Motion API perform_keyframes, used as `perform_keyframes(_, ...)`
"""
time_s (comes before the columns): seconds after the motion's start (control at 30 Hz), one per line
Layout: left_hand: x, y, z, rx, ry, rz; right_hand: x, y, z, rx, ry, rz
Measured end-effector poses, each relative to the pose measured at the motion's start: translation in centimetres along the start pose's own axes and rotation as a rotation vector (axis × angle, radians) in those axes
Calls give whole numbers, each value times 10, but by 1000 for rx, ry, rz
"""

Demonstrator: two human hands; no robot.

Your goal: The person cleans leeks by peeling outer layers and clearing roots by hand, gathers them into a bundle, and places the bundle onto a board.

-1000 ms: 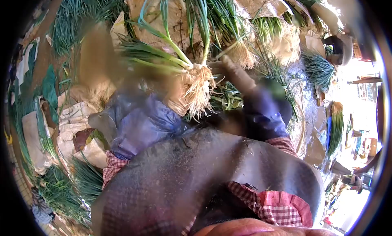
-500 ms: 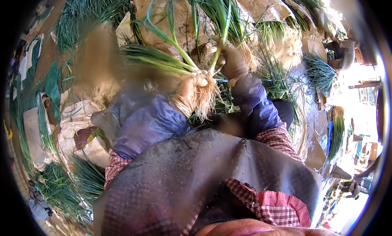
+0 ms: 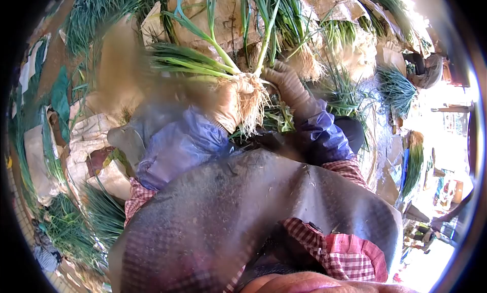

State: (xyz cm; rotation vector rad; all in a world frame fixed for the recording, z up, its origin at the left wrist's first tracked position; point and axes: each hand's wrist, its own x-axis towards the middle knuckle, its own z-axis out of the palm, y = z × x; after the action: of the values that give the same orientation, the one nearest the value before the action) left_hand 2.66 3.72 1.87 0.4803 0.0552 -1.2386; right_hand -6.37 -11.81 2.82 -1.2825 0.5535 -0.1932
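Ground all around is covered with brown sheeting [image 3: 228, 24] and heaps of green onions, one big pile [image 3: 96, 19] upper left, another heap [image 3: 71, 227] lower left, bundles with pale roots [image 3: 308, 62] just beyond the hands, one more bundle [image 3: 416, 156] far right under strong glare. Person wears a dark apron [image 3: 203, 212], bluish sleeves [image 3: 180, 146] and red checked cloth [image 3: 355, 257]. Bunch of onions [image 3: 225, 58] is in front of the apron, center top, leaves fanning up and to the left, its stringy roots [image 3: 255, 104] hanging down. Left hand [image 3: 225, 105] is closed round the base of the bunch, fingers wrapped where stalks meet roots; a blurred patch hides part of the area beside it. Right hand [image 3: 290, 84] is just right of the bunch, fingers partly curled toward the rightmost stalk [image 3: 264, 52]; can't tell if they touch it or pinch anything. Some loose leaves [image 3: 279, 115] lie below, between the two forearms
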Motion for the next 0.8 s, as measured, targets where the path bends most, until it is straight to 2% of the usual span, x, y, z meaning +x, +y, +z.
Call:
perform_keyframes(0.07,2,-1,-5,5,47,-2,-2,18,-15,-272,-180,-183)
perform_keyframes(0.1,5,-4,-8,-34,37,13,-20,-10,-2,-291,-237,86)
perform_keyframes(0.13,-6,1,5,-40,30,-9,-26,-10,4,-254,-234,112)
perform_keyframes(0.23,-1,-5,-8,13,51,20,-30,-3,-13,-563,-378,-198)
perform_keyframes(0.27,0,-6,-6,-33,46,50,-26,0,-25,-885,-384,-165)
perform_keyframes(0.33,-4,0,-1,-36,24,48,-36,-26,-21,-1486,-525,197)
perform_keyframes(0.37,-3,4,-4,-21,-32,27,-37,-20,-33,-1483,-521,196)
perform_keyframes(0.43,-1,6,-6,-5,-87,13,-34,10,-79,-1881,-168,-265)
perform_keyframes(0.47,-2,4,-5,-8,-93,-24,-18,27,-106,-1745,-96,-325)
perform_keyframes(0.5,-3,1,-4,-11,-99,-65,-4,24,-109,-989,-160,-206)
perform_keyframes(0.57,-5,-4,-3,35,-62,-91,-17,-6,-74,-258,-228,-66)
perform_keyframes(0.6,-2,-6,-3,82,-34,-112,-32,-34,-37,-289,-260,-55)
perform_keyframes(0.63,2,-9,-1,84,31,-121,-20,-22,-24,-205,-384,-59)
perform_keyframes(0.67,-1,-14,0,106,82,-72,-24,-14,-15,-433,-228,40)
perform_keyframes(0.7,-4,-11,3,173,99,-82,-18,-2,-11,-661,-303,-2)
perform_keyframes(0.77,-1,-5,-2,265,142,-106,-17,4,0,-991,-338,-232)
perform_keyframes(0.8,-1,-7,-8,244,145,-114,-22,0,4,-1058,-242,-268)
